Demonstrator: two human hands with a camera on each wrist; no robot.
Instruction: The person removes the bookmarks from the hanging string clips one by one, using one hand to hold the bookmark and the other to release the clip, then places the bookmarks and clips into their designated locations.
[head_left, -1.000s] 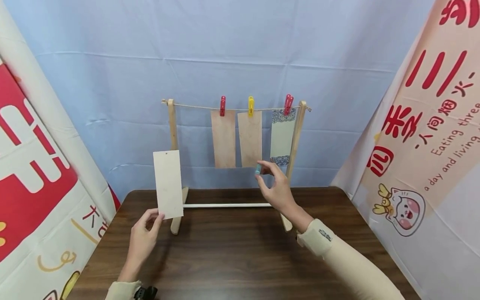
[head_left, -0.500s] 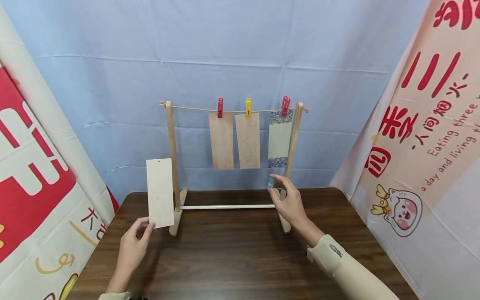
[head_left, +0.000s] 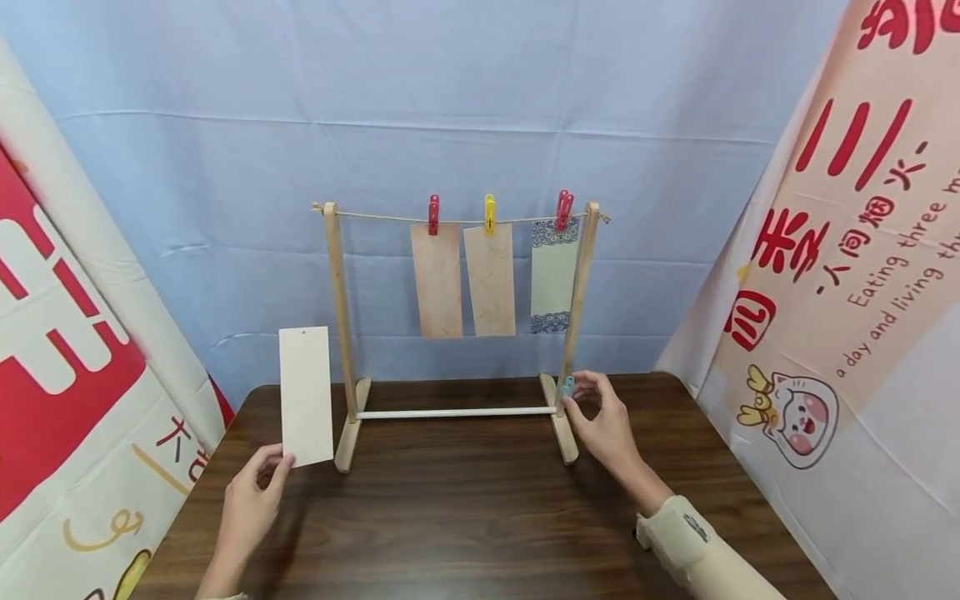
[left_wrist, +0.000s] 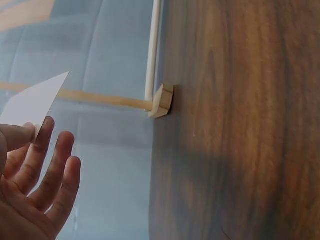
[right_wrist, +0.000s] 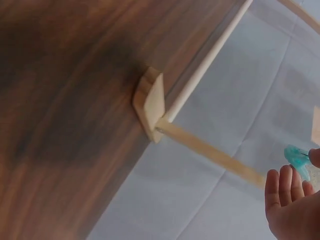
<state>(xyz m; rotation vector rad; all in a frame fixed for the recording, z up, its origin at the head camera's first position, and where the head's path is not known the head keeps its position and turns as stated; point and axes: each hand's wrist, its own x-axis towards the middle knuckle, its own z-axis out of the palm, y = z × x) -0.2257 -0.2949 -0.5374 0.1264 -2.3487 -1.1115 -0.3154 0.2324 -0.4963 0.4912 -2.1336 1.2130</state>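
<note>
L hand [head_left: 251, 493] pinched a plain cream card [head_left: 306, 396] by its bottom edge, thumb & fingers narrow on it; card stood nr upright above that hand, to the left of the left post [head_left: 340, 308] & apart from it. R hand [head_left: 609, 423] held a small teal clothespin [head_left: 567, 387] at its fingertips, right by the lower right post [head_left: 574, 317]; couldn't tell if clip touched wood.

Up & right of L hand, a cord [head_left: 382, 217] ran post to post w/ 3 cards pegged: pinkish card [head_left: 437, 283], tan card [head_left: 490, 282], and, above R hand, blue-patterned card [head_left: 553, 273].

Step, I'd judge: hanging the 4th card, w/ card & clip both in hand but neither at the cord yet. Next move prob. called for L hand to go up & right, top edge to the cord's bare stretch nr left post, then R hand over to squeeze the clip open & peg it.
</note>
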